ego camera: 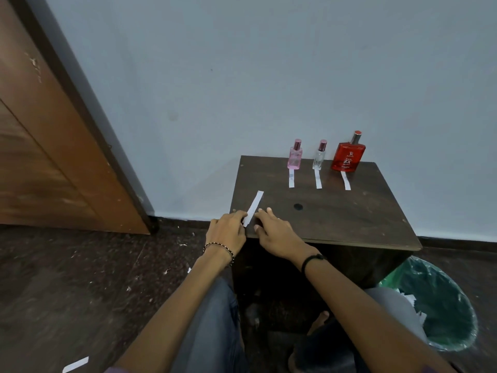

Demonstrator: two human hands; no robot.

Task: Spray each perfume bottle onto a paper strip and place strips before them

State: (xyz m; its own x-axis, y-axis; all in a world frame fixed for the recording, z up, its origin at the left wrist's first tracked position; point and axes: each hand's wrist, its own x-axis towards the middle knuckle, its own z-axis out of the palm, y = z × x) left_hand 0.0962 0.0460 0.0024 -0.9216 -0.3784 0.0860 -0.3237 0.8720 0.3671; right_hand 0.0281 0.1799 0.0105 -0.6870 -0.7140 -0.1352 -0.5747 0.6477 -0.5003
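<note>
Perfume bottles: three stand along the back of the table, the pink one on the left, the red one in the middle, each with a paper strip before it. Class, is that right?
Not quite. The head view shows the clear bottle in the middle; the red bottle stands on the right. The pink bottle is on the left, and each has its strip.

place: plain home room, looks like
clues: wooden door (pixel 53 146), bare painted wall (pixel 242 76), lined waste bin (pixel 441 305), small dark bench (pixel 336 216)

A dark wooden table (pixel 349 219) is set against a pale blue wall (pixel 242 76). A green-lined waste bin (pixel 443 305) is placed at its right, and a brown wooden door (pixel 53 157) is seen at left, above a dark floor (pixel 80 278).
</note>
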